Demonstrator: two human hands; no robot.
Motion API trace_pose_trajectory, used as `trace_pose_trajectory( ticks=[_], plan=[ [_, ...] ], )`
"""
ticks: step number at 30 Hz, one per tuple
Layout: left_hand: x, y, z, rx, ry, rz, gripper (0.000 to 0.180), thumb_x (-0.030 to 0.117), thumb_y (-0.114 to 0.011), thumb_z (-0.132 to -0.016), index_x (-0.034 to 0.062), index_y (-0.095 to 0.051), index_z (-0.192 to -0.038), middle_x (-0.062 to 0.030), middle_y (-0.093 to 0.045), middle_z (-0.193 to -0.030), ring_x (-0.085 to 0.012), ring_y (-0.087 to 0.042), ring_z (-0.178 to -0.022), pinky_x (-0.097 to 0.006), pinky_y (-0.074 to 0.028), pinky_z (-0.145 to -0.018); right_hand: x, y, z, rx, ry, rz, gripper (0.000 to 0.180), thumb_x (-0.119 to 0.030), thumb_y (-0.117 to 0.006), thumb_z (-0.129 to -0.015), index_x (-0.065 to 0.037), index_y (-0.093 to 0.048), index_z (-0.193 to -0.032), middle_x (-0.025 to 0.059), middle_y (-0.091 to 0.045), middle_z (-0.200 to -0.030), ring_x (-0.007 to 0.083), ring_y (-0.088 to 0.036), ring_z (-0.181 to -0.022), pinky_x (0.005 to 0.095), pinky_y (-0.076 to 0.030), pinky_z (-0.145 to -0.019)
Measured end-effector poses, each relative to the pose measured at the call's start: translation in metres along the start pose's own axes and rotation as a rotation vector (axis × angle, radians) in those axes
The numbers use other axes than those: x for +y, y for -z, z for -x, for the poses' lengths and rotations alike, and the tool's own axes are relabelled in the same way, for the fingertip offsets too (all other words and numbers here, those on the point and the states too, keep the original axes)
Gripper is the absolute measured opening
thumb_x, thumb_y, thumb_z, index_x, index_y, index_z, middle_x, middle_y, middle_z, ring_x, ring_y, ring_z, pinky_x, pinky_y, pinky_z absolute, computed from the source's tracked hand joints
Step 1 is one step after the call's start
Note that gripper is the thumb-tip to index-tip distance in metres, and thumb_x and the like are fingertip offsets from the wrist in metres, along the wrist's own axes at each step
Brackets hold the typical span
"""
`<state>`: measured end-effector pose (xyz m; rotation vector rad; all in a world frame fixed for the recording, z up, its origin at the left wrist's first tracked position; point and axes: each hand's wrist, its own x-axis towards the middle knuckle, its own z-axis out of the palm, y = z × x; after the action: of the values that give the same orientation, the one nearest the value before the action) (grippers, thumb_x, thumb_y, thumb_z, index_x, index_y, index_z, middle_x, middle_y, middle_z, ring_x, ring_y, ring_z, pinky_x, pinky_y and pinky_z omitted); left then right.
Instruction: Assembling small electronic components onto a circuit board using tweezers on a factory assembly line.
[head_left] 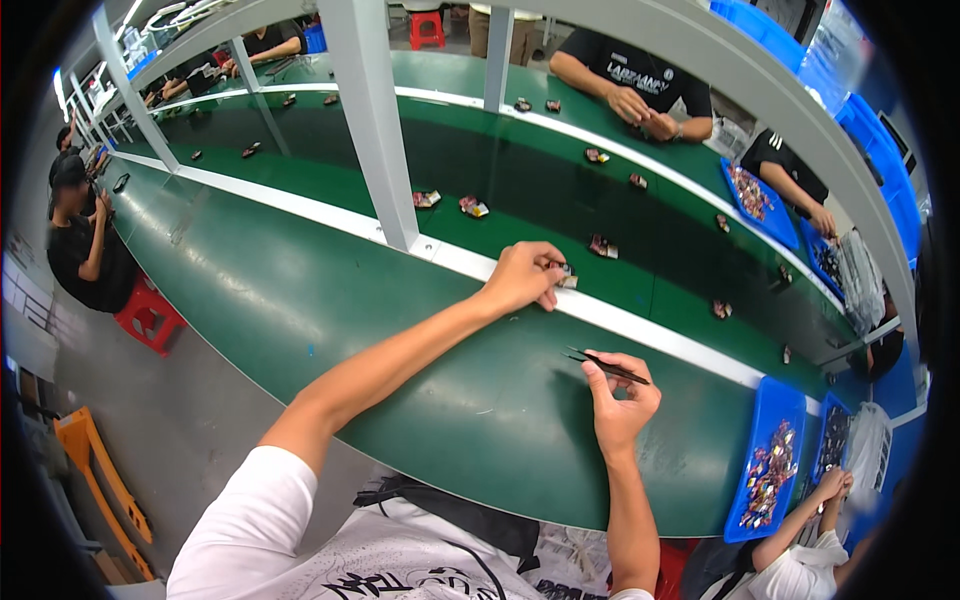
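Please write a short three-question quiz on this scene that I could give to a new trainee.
1. Which tool does the person's right hand hold?
2. True or false: the person's left hand lies flat, holding nothing.
3. What colour is the tray nearest the right hand?
A) orange
B) blue
C) white

Key:
1. Black tweezers.
2. False: its fingers are closed on a small part by the white rail.
3. B, blue.
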<state>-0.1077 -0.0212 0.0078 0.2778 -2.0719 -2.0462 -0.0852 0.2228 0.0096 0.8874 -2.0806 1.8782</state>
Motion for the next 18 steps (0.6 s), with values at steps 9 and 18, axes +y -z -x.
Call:
trace_pose_trajectory(
  ticks=[9,18],
  plan=[
    [0.015,0.064,-0.073,0.539,-0.23,-1.177,0.031,0.026,-0.077,-0.086,-0.0017,-0.072,-0.098,-0.0238,-0.068,-0.1,-0.0469,-0.07,-0.093,-0.057,-0.057,-0.079,-0.001,0.013,0.0,-0.006,0.006,0.089,0.017,-0.003,-0.087,-0.08,0.001,-0.075,-0.092,0.0049,-0.077,-0.081,0.0023,-0.045,-0.048,0.0205,-0.035,-0.046],
    [0.019,0.118,-0.084,0.404,0.19,-1.004,0.022,0.003,-0.073,-0.081,-0.0049,-0.068,-0.101,-0.0245,-0.074,-0.097,-0.0367,-0.077,-0.076,-0.044,-0.063,-0.072,-0.005,0.008,0.004,-0.037,0.038,0.095,0.017,-0.006,-0.088,-0.078,-0.002,-0.078,-0.092,0.0026,-0.073,-0.073,0.003,-0.042,-0.046,0.0227,-0.033,-0.044]
  ],
)
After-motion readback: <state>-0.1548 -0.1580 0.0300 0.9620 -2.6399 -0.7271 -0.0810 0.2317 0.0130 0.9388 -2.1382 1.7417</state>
